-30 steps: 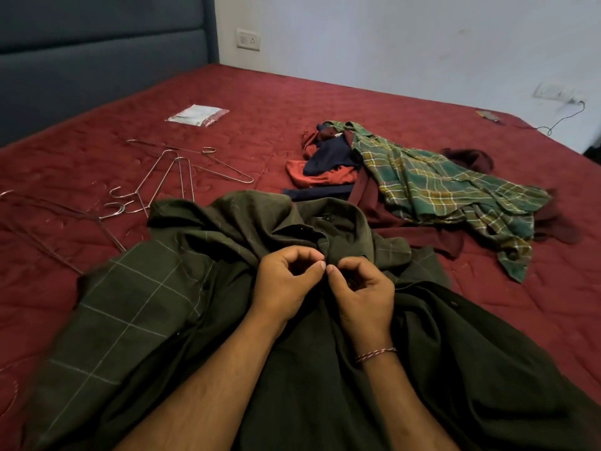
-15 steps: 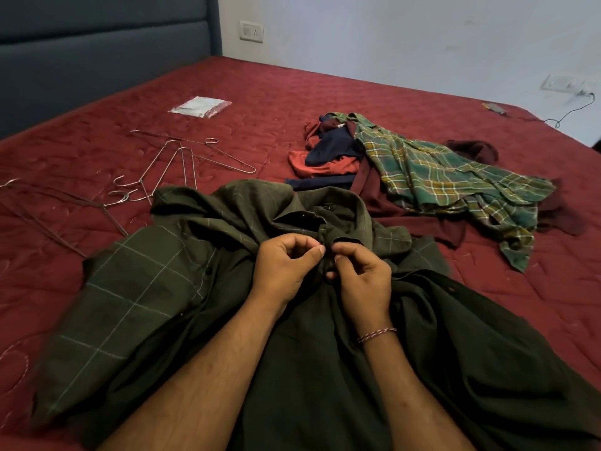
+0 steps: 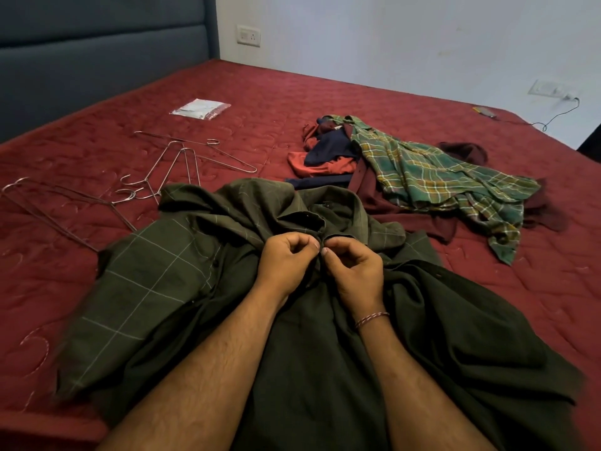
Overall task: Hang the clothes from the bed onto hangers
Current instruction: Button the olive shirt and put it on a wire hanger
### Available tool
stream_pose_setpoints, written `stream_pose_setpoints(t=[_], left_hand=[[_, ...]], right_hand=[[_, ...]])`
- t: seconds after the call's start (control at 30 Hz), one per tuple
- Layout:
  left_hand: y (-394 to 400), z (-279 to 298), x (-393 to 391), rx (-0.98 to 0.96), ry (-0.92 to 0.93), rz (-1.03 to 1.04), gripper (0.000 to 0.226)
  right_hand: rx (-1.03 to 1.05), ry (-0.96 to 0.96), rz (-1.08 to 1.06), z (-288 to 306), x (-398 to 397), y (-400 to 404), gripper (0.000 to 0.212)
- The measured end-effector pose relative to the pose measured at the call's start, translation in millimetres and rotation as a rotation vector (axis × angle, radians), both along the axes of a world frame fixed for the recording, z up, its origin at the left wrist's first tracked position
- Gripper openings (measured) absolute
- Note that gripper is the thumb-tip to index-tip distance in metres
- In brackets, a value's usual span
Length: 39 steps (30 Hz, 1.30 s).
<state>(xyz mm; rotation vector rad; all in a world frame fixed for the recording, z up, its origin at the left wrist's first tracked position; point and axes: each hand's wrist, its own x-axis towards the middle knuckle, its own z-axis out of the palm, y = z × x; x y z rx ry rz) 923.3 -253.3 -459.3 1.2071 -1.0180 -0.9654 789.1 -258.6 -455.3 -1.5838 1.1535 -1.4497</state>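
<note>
Red quilted bed against pale wall.

Dark green checked shirt lies rumpled near wire hangers.

At the centre of the frame we see our left hand and right hand pinching the front of a dark green checked shirt just below its collar. Wire hangers lie at left on the red bed; a clothes pile lies at upper right.
</note>
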Motion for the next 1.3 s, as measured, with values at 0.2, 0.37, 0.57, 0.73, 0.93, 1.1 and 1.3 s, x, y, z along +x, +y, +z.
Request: stream_pose_setpoints(t=[0.2,0.37,0.57,0.73,0.93,1.1,1.3], left_hand=[[6,4,-3,-0.013,-0.079,-0.005,0.009],[1,-2,0,0.04,-0.149,0.023,0.012],[7,3,7,0.021,0.046,-0.188,0.019],[5,1,6,0.009,0.009,-0.034,0.014],[11,9,2,-0.006,-0.092,0.078,0.003],[36,24,3,-0.121,-0.596,0.084,0.028],[65,17,33,0.046,-1.232,0.111,0.02]], right_hand=[[-0.051,0.154,-0.108,-5,2,0,0.009],[0.028,0.111,-0.048,-5,0,-1,0.011],[0.136,-0.066,0.123,6,-6,2,0.008],[-0.006,0.192,0.004,4,3,10,0.021],[-0.104,0.76,-0.342,8,2,27,0.012],[-0.097,0.667,-0.332,12,-13,34,0.009],[-0.08,0.693,-0.356,13,-34,46,0.009]])
